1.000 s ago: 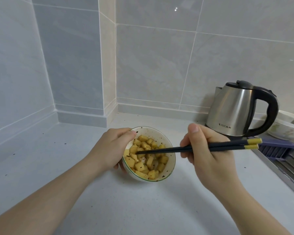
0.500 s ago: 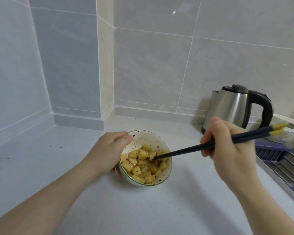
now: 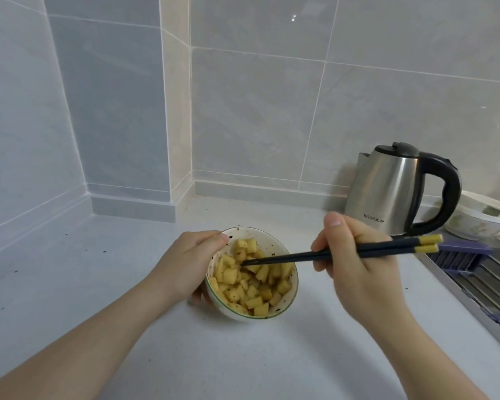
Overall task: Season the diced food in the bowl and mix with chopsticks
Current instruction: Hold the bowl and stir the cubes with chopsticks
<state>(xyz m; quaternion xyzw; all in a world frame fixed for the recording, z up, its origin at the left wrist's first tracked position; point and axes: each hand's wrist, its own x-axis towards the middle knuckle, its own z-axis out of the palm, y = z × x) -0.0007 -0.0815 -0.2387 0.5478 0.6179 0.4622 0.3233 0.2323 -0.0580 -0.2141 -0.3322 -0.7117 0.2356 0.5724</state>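
A small white bowl [image 3: 283, 308] with a green rim line stands on the pale counter, tilted slightly toward me. It holds yellow diced food [image 3: 251, 284] flecked with dark seasoning. My left hand [image 3: 189, 262] grips the bowl's left side, thumb on the rim. My right hand [image 3: 355, 267] holds a pair of dark chopsticks [image 3: 387, 249] with yellow ends. Their tips reach into the cubes near the bowl's far left side.
A steel electric kettle [image 3: 387, 192] with a black handle stands at the back right. Behind it sits a white lidded container [image 3: 479, 217]. A sink with a rack [image 3: 479, 278] borders the counter on the right. Tiled walls form a corner at the back left.
The chopstick tips have swept from the bowl's right side back to its far left, stirring the cubes. My right hand moved left and lower. My left hand kept its grip.
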